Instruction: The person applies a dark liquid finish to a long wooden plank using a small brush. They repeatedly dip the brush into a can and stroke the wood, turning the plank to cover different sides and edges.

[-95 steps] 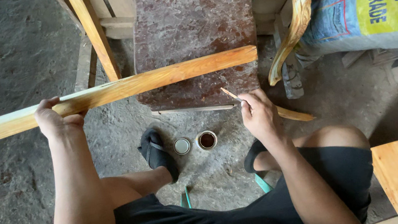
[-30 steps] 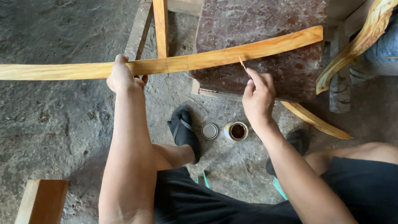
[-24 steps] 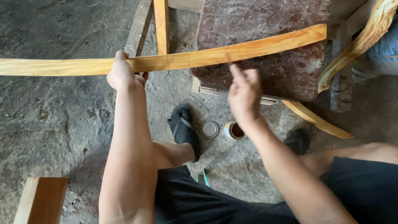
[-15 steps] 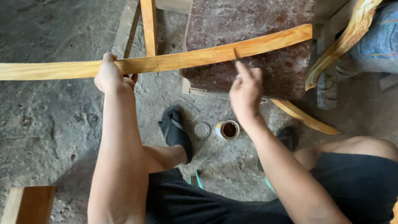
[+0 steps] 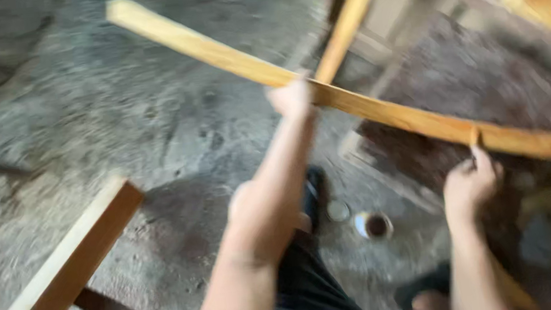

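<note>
Though badly blurred, left hand clenched on long wooden strip slanting far-left to near-right; right hand pinching small stick against strip above small can.

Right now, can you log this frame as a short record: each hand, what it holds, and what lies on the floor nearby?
left hand: grips the long wooden strip near its middle
right hand: fingers hold a thin stick against the strip's near edge
strip: slants down to the right over a dark slab
floor: small open tin and round lid beside a dark sandal
image: motion-blurred
</note>
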